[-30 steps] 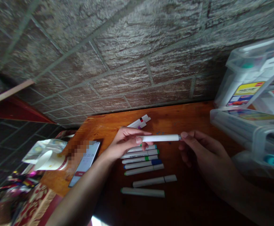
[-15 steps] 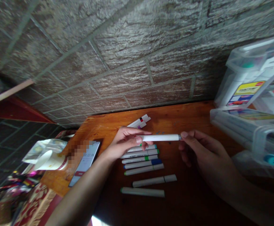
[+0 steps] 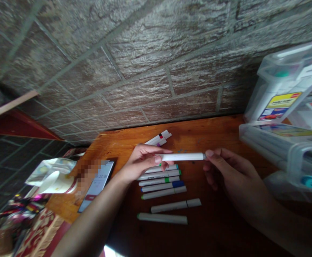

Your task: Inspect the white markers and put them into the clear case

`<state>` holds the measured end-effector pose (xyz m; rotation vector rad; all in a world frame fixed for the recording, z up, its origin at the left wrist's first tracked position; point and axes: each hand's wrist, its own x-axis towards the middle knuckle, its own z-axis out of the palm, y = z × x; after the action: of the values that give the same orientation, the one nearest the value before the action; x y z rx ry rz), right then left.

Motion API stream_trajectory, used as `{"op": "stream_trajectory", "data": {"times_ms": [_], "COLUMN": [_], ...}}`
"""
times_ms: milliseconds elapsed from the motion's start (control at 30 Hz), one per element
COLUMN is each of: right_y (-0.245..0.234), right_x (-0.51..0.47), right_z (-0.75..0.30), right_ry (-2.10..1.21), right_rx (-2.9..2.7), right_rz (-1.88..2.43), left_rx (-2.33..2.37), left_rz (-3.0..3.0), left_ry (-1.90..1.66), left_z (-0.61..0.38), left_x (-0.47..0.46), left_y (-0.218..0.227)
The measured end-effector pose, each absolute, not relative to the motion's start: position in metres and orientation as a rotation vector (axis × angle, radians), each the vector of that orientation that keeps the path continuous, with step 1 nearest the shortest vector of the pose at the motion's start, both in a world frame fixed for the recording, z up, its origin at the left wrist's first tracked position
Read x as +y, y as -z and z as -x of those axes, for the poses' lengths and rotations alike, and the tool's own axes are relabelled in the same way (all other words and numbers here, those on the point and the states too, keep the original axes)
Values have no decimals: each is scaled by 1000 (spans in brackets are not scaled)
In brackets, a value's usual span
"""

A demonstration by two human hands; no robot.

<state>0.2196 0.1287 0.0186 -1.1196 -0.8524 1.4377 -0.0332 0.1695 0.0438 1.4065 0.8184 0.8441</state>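
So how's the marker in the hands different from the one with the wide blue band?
The held marker is held up between the left hand and right hand, while the blue-banded marker lies on the wooden table. The held marker's visible barrel looks plain white with a grey bit by the right hand; the blue-banded marker has a wide blue band near its right end. Both are slim, with pale barrels.

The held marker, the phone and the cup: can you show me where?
Held marker (image 3: 184,156): head view, middle of its white barrel.
Phone (image 3: 96,187): head view, its screen.
Cup (image 3: 61,182): head view, its outer side.
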Motion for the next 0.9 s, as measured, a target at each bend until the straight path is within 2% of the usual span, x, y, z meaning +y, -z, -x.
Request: {"op": "stream_trajectory", "data": {"times_ms": [900], "right_y": [-16], "right_x": [127], "right_z": [-220], "right_ry": [-1437], "right_rx": [-891], "right_rz": [1083], "left_rx": [876], "left_rz": [-1475], "left_ry": [-880], "left_z": [32], "left_x": [172], "left_y": [-40]}}
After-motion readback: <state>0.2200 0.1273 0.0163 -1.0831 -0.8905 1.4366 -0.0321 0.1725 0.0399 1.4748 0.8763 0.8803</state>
